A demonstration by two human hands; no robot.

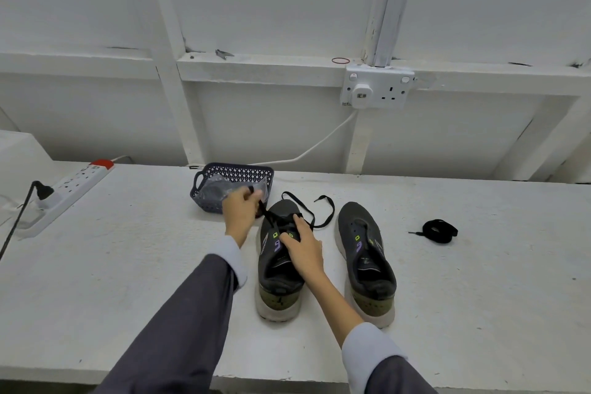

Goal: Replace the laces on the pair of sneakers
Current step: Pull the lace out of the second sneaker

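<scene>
Now a black lace (268,213) is being pulled through the front holes of the near sneaker (278,288). This sneaker is stood on the white counter (128,265) with its heel toward the person. One end of the lace is pinched in the fingers (248,193) of the left hand (240,211). It is lifted up and away toward the basket (204,203), so the lace is kept tight and straight.

The right hand (303,249) is laid on top of the same sneaker, with its fingers spread and pressed down near the tongue. Most likely the sneaker is held this way so it is not dragged along when the lace is tugged. The other end of the lace is left loose in a loop on the counter, by the toes of the two sneakers.

The other sneaker (367,265) is stood just beside the near one, and no lace is seen in it. A rolled-up lace (439,230) is laid apart on the counter, to the right of both sneakers. It cannot be told whether that one is old or new. A clear plastic bag (217,190) is kept in the basket close by, maybe so things are easy to reach.
</scene>
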